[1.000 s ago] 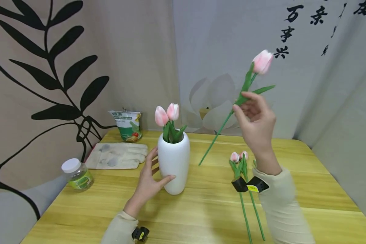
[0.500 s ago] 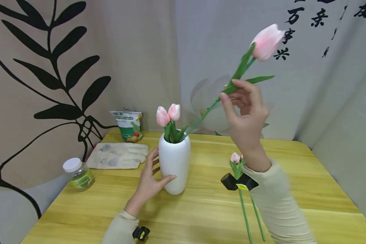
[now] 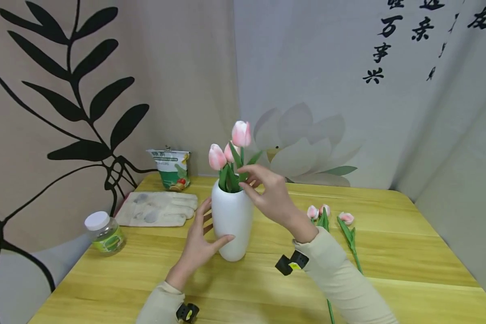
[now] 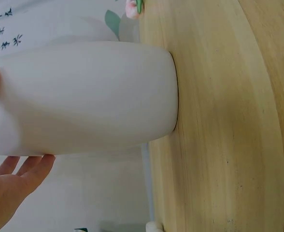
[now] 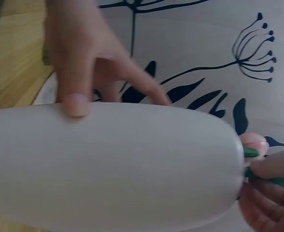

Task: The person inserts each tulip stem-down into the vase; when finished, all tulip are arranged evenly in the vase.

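Observation:
A white vase [image 3: 231, 225] stands upright on the table, with pink tulips in its mouth. My left hand [image 3: 198, 238] holds the vase from its left side, thumb across the front and fingers round the side. In the left wrist view, the vase's base rests on the wood. At the rim, my right hand [image 3: 269, 193] pinches the leaves and stem of the tallest tulip [image 3: 241, 134], whose lower stem is hidden inside the vase. Two other tulips [image 3: 217, 157] stand beside it. The right wrist view shows the right fingers [image 5: 270, 166] close to the rim.
Several tulips [image 3: 346, 219] lie on the table at the right, partly behind my right forearm. On the left are a pair of white gloves [image 3: 158, 209], a lidded clear jar [image 3: 105, 234] and a green and white packet [image 3: 171, 170]. A printed curtain hangs behind.
My right hand has moved left and down, bringing its tulip from the air at right into the vase. My left hand has stayed on the vase.

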